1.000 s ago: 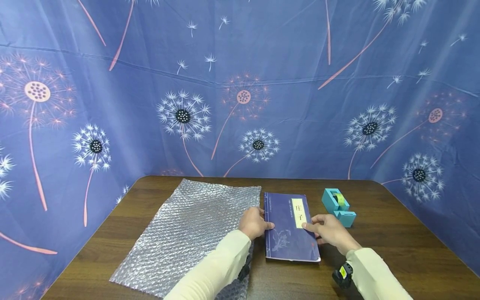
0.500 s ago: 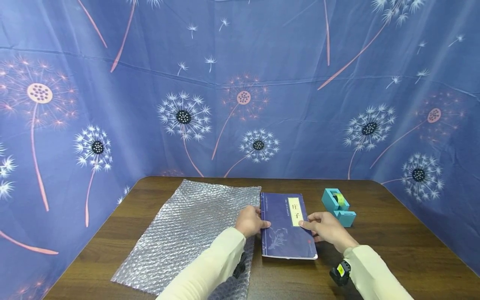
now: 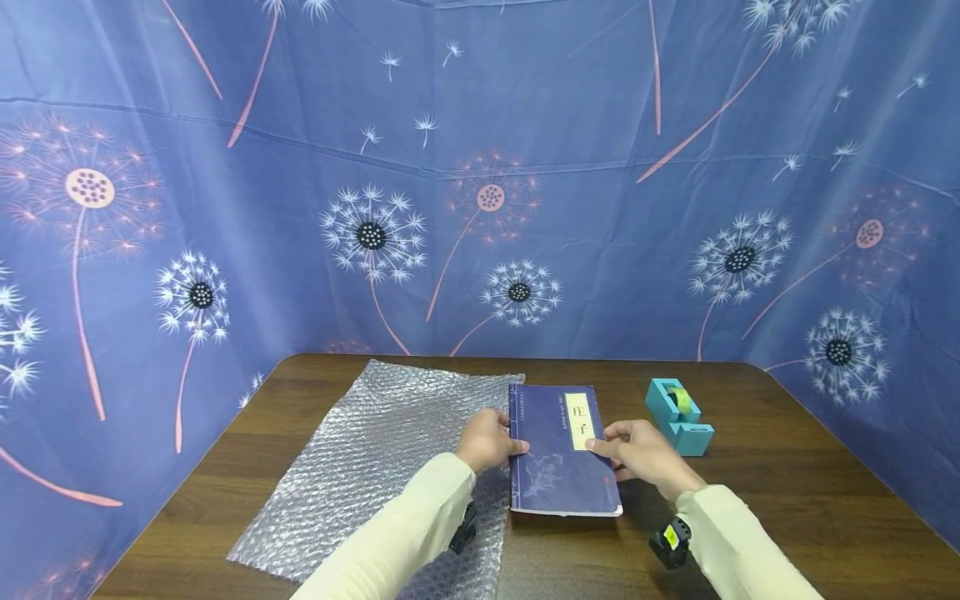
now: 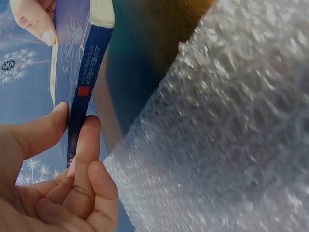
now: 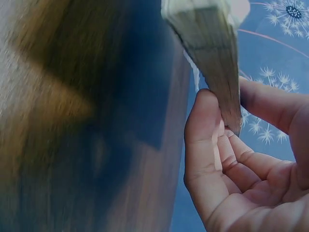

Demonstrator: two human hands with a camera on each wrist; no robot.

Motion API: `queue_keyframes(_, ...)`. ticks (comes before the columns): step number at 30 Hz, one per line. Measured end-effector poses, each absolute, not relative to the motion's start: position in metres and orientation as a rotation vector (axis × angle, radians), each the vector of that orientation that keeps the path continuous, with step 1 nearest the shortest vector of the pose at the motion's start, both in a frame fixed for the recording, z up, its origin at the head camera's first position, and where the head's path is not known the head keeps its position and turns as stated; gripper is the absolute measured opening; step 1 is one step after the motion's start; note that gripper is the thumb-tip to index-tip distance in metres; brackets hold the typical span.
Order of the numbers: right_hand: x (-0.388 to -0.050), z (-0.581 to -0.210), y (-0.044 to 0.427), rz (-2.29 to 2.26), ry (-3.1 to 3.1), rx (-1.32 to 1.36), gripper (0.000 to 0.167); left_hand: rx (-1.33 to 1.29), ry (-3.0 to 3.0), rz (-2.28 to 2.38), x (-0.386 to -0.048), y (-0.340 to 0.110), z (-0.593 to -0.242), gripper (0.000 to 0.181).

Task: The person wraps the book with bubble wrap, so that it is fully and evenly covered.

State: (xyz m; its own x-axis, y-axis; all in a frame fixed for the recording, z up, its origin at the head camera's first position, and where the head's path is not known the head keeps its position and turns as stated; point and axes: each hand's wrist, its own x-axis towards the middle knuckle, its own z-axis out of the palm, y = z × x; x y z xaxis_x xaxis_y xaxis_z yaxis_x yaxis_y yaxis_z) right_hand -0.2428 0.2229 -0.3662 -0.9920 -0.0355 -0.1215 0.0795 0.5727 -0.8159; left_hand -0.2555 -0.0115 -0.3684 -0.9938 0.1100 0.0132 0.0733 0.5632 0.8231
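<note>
Both hands hold a dark blue paperback book (image 3: 558, 475) with a pale title label, raised above the table. My left hand (image 3: 486, 442) pinches its spine edge, thumb on the cover; in the left wrist view the spine of the book (image 4: 91, 67) shows between thumb and fingers. At the opposite edge my right hand (image 3: 645, 454) pinches the book, thumb by the label; the right wrist view shows the page block (image 5: 212, 53) between thumb and fingers. A sheet of bubble wrap (image 3: 375, 467) lies flat on the left, partly under my left forearm and the book's left edge.
A turquoise tape dispenser (image 3: 681, 421) with a yellow-green roll stands on the right, beyond my right hand. The brown wooden table (image 3: 780, 483) ends at a blue curtain (image 3: 600, 250) printed with dandelions, behind and at both sides.
The book has moved left with both hands holding it, from beside the bubble wrap until it overlaps the wrap's right edge in view. The wrap and tape dispenser stay in place.
</note>
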Motion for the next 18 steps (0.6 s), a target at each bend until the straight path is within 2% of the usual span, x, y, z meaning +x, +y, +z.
queue_keyframes(18, -0.250, -0.362, 0.187, -1.435, 2.641, -0.013, 0.038, 0.085, 2.736, 1.438, -0.255, -0.045, -0.365, 0.043)
